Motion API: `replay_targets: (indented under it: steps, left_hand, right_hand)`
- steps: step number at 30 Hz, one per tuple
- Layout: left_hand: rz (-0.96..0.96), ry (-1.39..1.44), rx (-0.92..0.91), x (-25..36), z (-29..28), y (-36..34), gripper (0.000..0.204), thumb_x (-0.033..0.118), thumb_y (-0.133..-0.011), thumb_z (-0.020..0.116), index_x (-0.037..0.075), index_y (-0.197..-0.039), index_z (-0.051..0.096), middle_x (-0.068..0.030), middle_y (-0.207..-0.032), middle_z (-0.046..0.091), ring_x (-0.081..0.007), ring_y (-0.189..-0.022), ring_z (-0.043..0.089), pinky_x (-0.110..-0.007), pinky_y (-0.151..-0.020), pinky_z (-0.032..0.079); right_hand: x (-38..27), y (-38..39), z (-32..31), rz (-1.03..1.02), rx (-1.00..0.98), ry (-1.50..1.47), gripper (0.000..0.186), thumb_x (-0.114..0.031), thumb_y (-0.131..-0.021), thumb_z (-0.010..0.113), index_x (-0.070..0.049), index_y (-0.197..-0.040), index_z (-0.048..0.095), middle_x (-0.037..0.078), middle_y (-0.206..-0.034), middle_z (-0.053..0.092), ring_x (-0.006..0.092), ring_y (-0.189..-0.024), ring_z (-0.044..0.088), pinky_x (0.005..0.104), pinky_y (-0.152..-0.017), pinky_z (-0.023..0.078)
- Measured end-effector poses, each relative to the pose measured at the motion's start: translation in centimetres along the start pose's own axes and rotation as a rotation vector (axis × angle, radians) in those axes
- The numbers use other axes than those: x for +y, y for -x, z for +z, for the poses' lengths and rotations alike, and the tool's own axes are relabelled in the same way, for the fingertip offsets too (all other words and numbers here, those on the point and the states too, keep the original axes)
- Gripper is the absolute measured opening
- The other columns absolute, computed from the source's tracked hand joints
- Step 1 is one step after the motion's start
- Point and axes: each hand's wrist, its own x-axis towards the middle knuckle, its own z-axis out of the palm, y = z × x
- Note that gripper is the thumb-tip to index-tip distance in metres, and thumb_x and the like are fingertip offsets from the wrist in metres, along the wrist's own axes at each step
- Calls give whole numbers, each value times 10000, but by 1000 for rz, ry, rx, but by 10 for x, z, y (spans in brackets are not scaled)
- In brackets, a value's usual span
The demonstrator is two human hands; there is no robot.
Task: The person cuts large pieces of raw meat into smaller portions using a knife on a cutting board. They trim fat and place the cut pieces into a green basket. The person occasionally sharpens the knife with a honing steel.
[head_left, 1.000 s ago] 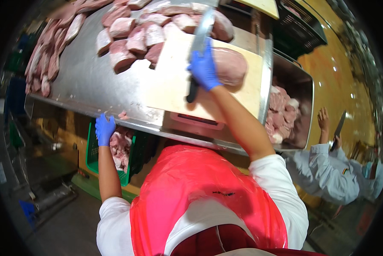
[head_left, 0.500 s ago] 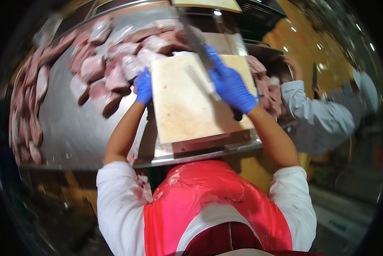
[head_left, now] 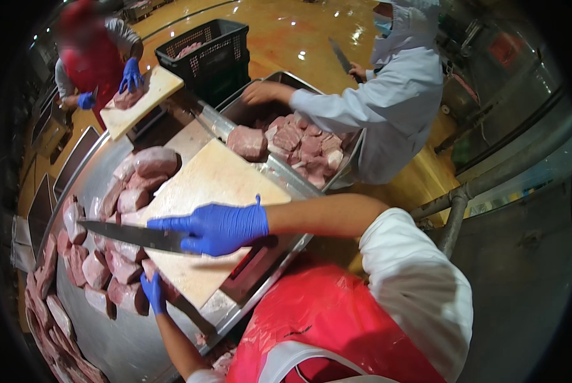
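My right hand (head_left: 225,228), in a blue glove, holds a long knife over the pale cutting board (head_left: 200,185). Its forefinger stretches along the knife's blade (head_left: 129,235), which points left over the meat. At the board's near left edge, my left hand (head_left: 153,293), also gloved in blue, closes on a piece of meat (head_left: 148,265) that it partly hides. Several thick pink chunks of meat (head_left: 125,267) lie on the steel table beside it. Another chunk (head_left: 247,143) sits by the board's far right corner.
A steel bin (head_left: 357,153) of cut meat stands beyond the board; a co-worker in white (head_left: 394,96) reaches into it, knife in the other hand. At far left, another person handles meat on a board (head_left: 161,86). Long meat strips (head_left: 50,319) line the table's left edge. A dark crate (head_left: 203,41) stands behind.
My view has swung right, bringing both co-workers fuller into sight. The knife has turned from pointing away to pointing left across the board. My left hand stays by the board's left edge.
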Motion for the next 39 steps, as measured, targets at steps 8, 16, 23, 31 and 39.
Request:
replay_targets:
  steps: [8,16,23,31,39]
  left_hand:
    - [-13,-520,44,38,44,44,706,96,-858,662,-12,-1492,372,-229,-1461,478,-295,-1319,505,-405,-1060,451]
    - [-613,923,203,26,-26,71,691,443,-943,589,81,-1507,420,-182,-1421,540,-321,-1176,603,-448,-955,535]
    - [-197,1162,224,14,-29,118,499,271,-952,558,25,-1383,501,-109,-1252,603,-269,-1109,585,-418,-981,478]
    - [36,1077,-94,177,160,124,413,24,-907,595,70,-1307,503,-11,-1049,609,-122,-903,594,-279,-819,523]
    - [292,306,140,243,126,113,610,222,-952,657,99,-1494,404,-150,-1480,446,-295,-1353,441,-419,-1129,364]
  right_hand:
    - [2,40,-30,-37,-190,-216,710,-203,-896,557,-238,-1571,339,232,-942,701,402,-817,697,480,-797,544]
    - [50,85,-38,52,-221,-274,757,-163,-882,566,-201,-1590,301,156,-924,715,282,-793,706,406,-795,548]
    - [81,102,-41,279,-146,-758,732,-68,-957,552,-99,-1605,213,106,-1011,653,137,-744,622,291,-675,547]
    - [144,7,-8,210,242,-936,707,-43,-968,580,-87,-1586,240,64,-881,619,107,-664,592,261,-626,544]
    - [159,23,6,111,376,-993,696,5,-988,549,-62,-1592,208,88,-1155,633,109,-825,637,257,-668,563]
